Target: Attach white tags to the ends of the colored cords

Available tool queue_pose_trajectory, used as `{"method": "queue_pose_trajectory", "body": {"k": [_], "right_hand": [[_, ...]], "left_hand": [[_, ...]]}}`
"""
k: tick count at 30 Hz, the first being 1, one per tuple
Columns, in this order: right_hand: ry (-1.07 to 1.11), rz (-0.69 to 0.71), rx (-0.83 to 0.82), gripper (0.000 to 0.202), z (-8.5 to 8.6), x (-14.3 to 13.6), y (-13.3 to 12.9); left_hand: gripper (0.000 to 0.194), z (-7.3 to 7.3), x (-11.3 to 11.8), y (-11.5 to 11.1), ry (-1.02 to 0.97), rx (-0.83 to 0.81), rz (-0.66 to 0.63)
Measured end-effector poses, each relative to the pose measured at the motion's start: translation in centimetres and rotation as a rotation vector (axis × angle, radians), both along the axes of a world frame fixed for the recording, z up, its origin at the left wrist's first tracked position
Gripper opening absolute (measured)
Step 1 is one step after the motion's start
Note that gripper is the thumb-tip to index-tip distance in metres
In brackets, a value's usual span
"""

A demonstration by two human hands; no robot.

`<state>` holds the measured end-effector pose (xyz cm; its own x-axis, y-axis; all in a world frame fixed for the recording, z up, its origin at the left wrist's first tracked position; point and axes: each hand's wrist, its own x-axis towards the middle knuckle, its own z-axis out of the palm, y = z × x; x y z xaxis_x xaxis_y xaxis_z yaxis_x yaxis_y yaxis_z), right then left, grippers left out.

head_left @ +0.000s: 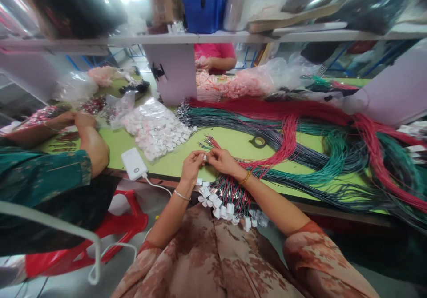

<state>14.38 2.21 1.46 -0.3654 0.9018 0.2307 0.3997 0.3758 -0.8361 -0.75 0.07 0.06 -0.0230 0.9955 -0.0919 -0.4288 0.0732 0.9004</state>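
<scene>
My left hand (193,167) pinches a small white connector (204,157) in front of me at the table's near edge. My right hand (224,161) is closed close beside it, fingertips meeting the left ones; what it grips is hidden, though thin wires lie around it. Just past my hands stick out the stripped or crimped ends of red and green wires (210,142). Below my right wrist hangs a bunch of wires ending in several white connectors (216,202), over the table edge by my lap.
Long bundles of red wires (287,138), green wires (335,149) and dark wires (300,153) stretch across the green table (176,164). Black tape (258,142), a bag of white connectors (156,129) and a white power bank (134,163) lie around. A co-worker's arm (91,144) is at left; another person (216,58) sits opposite.
</scene>
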Motion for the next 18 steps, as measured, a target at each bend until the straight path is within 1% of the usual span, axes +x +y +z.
{"method": "queue_pose_trajectory", "body": {"k": [3, 8, 10, 12, 13, 14, 16, 18], "right_hand": [[-0.025, 0.022, 0.07, 0.019, 0.0, 0.1, -0.4], [-0.132, -0.052, 0.098, 0.025, -0.1, 0.0, -1.2], [-0.161, -0.005, 0.074, 0.026, 0.1, 0.2, -0.9], [-0.172, 0.042, 0.037, 0.029, 0.3, 0.8, 0.1], [-0.188, 0.026, 0.022, 0.03, 0.4, 1.1, 0.9], [-0.222, -0.034, 0.012, 0.031, 0.4, 1.5, 1.7], [-0.368, -0.21, -0.004, 0.029, 0.2, 2.1, 3.4], [-0.525, -0.292, -0.032, 0.024, -0.1, 2.4, 4.6]], "left_hand": [[0.033, -0.1, 0.1, 0.1, -0.03, -0.045, 0.002], [0.034, -0.5, 0.1, 0.1, 0.01, -0.044, -0.024], [0.034, -0.5, -0.2, 0.1, 0.022, -0.06, -0.053], [0.033, -0.5, -0.5, 0.3, 0.007, -0.074, -0.077], [0.032, -0.4, -0.7, 0.4, -0.009, -0.074, -0.079], [0.032, -0.4, -0.8, 0.5, -0.026, -0.072, -0.08], [0.032, -0.4, -0.9, 0.6, -0.05, -0.076, -0.095], [0.032, -0.6, -0.8, 0.7, -0.058, -0.092, -0.123]]}}
